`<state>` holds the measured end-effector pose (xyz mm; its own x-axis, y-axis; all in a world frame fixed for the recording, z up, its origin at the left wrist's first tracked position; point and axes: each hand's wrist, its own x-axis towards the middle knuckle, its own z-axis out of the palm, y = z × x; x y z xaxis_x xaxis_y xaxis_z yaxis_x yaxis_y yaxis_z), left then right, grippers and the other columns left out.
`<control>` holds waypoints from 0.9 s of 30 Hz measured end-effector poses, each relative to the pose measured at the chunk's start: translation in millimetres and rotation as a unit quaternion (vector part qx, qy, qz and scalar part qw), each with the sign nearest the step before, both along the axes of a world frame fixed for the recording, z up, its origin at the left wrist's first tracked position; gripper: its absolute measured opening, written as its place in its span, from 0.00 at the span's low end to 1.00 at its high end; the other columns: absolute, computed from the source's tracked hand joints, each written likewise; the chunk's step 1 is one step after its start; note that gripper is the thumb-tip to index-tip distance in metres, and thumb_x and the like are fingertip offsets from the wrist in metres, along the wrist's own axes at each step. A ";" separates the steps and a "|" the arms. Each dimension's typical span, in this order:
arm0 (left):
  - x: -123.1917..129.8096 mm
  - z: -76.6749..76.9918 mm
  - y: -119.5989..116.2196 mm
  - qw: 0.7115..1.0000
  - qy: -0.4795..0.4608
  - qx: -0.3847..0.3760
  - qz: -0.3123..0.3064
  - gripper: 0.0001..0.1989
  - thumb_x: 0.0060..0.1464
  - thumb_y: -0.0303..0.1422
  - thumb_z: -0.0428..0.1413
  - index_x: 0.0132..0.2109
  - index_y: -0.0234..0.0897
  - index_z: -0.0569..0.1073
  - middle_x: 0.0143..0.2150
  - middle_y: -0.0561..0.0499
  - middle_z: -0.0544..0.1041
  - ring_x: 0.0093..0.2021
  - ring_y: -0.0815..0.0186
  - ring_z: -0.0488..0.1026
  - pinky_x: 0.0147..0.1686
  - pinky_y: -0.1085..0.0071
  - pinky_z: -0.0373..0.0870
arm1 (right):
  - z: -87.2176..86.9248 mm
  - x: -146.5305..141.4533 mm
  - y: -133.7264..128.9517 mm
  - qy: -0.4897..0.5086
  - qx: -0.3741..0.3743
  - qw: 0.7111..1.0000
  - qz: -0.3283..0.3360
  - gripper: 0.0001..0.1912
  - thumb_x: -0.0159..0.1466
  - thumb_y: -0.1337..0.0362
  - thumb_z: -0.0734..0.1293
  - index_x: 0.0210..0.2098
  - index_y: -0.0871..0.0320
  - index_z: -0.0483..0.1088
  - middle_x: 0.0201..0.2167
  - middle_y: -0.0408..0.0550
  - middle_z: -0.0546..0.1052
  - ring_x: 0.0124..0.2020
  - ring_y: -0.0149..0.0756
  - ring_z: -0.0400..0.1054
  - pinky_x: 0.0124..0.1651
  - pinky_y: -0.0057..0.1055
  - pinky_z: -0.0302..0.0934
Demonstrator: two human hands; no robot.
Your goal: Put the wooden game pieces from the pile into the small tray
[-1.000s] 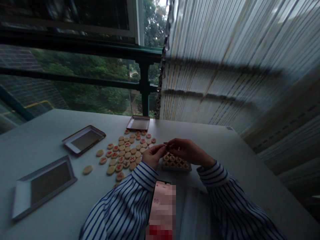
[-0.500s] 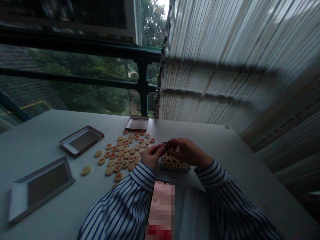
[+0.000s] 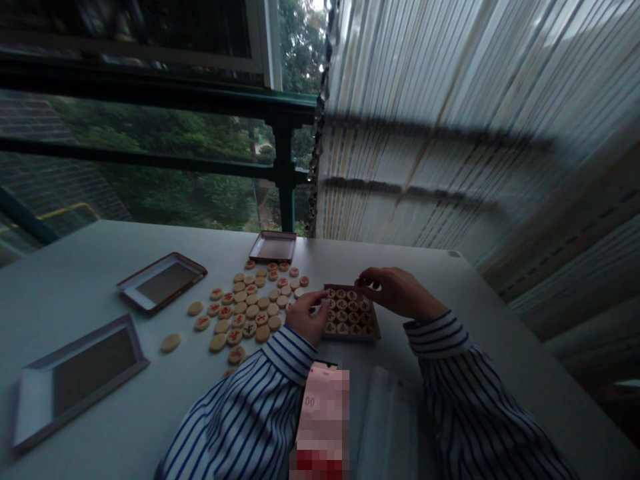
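Note:
Round wooden Chinese chess pieces (image 3: 342,316) with dark characters fill rows in a shallow box (image 3: 350,339) in front of me. My left hand (image 3: 306,316) rests at the box's left edge, thumb and fingers slightly apart, with nothing visible between them. Over the far right corner of the box, the fingertips of my right hand (image 3: 395,291) are pinched together; whatever they hold is hidden. Left of the box lie many loose chess pieces (image 3: 252,311), some blank side up, others showing red characters and at least one a dark one.
Three shallow trays lie on the white table: a near-left one (image 3: 135,367), a brown-rimmed one (image 3: 200,272) and a far one (image 3: 295,248). A phone (image 3: 320,390) and a clear plastic item (image 3: 390,420) are near me. A string curtain (image 3: 400,153) hangs beyond the table.
My hands, together over the box's far left part before, have separated. The right hand has moved right to the far right corner, uncovering most of the pieces in the box.

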<state>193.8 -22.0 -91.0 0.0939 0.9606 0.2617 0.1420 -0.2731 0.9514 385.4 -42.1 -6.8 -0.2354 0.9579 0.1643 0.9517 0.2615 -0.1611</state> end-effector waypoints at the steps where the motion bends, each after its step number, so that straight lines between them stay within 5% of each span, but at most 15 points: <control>1: 0.0 -0.3 0.1 1.000 0.008 0.006 0.000 0.11 0.40 0.32 0.56 0.35 0.38 0.75 0.33 0.47 0.75 0.32 0.65 0.72 0.30 0.71 0.69 | -0.8 1.6 0.5 -0.014 0.000 1.000 -0.004 0.12 0.58 0.56 0.60 0.36 0.54 0.70 0.31 0.45 0.75 0.31 0.31 0.67 0.31 0.25 0.56; 27: -1.5 1.7 -2.1 0.993 0.093 0.073 -0.017 0.10 0.42 0.28 0.54 0.35 0.37 0.75 0.35 0.47 0.75 0.36 0.63 0.70 0.37 0.67 0.68 | -17.9 4.0 7.5 -0.142 -0.041 0.989 -0.021 0.12 0.57 0.60 0.59 0.35 0.56 0.71 0.33 0.50 0.74 0.34 0.37 0.66 0.34 0.29 0.55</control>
<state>192.2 -24.1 -89.4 0.1855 0.9089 0.3734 0.3006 -0.4143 0.8591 389.4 -34.6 -24.7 -0.2202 0.9753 0.0191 0.9714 0.2175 0.0949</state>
